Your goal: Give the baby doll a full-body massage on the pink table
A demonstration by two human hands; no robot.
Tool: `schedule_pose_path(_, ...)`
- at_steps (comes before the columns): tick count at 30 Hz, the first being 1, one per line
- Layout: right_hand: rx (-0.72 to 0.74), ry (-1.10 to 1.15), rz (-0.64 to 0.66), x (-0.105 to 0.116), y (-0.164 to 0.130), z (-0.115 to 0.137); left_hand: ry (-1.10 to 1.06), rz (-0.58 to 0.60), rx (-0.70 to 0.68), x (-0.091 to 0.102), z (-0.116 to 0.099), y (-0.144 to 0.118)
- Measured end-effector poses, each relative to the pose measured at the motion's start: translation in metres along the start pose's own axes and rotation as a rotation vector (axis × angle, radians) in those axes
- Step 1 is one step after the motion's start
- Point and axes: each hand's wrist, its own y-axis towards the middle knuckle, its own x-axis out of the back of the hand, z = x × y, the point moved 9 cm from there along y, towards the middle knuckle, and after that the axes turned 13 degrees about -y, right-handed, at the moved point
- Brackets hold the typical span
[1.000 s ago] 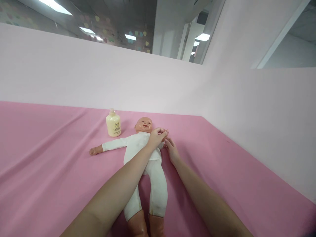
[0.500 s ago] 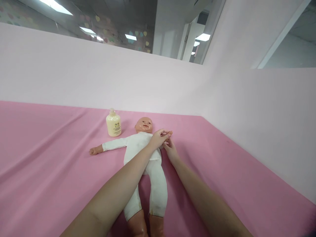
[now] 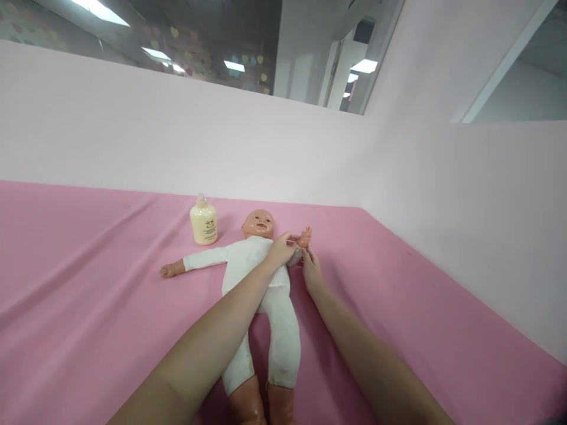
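A baby doll [image 3: 239, 265] with a white cloth body lies on its back, head toward the wall. My left hand [image 3: 281, 249] reaches across its chest, with the fingers closed around the doll's arm on the right side of the view. Just to the right, my right hand [image 3: 310, 268] pinches the same arm near the wrist. The doll's small hand [image 3: 304, 237] sticks up between my fingers. Its other arm [image 3: 206, 258] stretches out to the left. Part of the held sleeve is hidden behind my fingers.
A pale yellow pump bottle [image 3: 204, 223] stands upright left of the doll's head. Pink cloth [image 3: 110, 283], creased at the left, covers the surface. White walls [image 3: 177, 130] rise at the back and right, with windows [image 3: 212, 41] above.
My left fingers have drawn back from the doll's hand, which now shows and points upward. My right hand has shifted slightly right along the doll's wrist.
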Motion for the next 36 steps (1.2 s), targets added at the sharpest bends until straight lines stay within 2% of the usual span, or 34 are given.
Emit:
schedule_pose_path(4, 0.003, -0.026, -0.060, 0.008, 0.002, -0.005, 0.023, -0.015, 0.020, 0.001, 0.003, 0.000)
schedule_pose_path(20, 0.222, -0.132, -0.067, 0.011, 0.001, 0.016, 0.084, 0.052, 0.037, -0.006, 0.008, -0.001)
schedule_pose_path(29, 0.214, -0.153, -0.069, 0.009, 0.005, 0.012, 0.045, 0.121, 0.130, -0.011, 0.012, -0.004)
schedule_pose_path(36, 0.231, -0.228, -0.063, 0.007, 0.001, 0.018, -0.046, 0.107, 0.141, -0.012, 0.002, -0.008)
